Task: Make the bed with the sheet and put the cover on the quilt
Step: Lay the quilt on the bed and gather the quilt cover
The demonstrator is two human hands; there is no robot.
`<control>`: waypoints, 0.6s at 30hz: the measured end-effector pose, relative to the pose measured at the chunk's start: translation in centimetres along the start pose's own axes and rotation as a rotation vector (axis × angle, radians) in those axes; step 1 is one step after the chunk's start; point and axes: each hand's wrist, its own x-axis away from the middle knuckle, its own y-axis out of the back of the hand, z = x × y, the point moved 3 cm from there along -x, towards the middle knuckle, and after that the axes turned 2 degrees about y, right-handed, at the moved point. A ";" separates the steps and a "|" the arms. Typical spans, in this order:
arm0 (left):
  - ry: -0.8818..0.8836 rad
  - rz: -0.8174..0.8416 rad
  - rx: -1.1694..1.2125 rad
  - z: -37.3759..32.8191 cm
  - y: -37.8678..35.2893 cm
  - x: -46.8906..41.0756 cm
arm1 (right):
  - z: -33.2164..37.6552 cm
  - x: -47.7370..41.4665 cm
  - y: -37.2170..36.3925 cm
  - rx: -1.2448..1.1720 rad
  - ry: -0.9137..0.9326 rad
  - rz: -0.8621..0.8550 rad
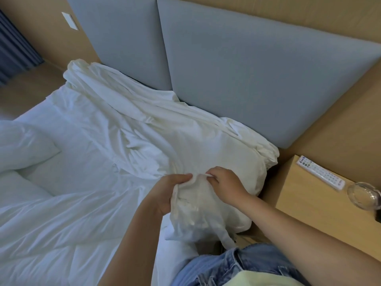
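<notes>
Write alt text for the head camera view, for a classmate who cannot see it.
The left hand and right hand grip a bunched corner of cream bedding near a grey padded headboard. A white quilt lies rumpled to their left, and a remote and a glass dish sit on the wooden bedside table.
</notes>
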 end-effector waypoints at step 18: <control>-0.295 0.091 0.398 -4.5 -1.2 0.0 | 3.6 1.0 2.2 -0.178 0.101 -0.417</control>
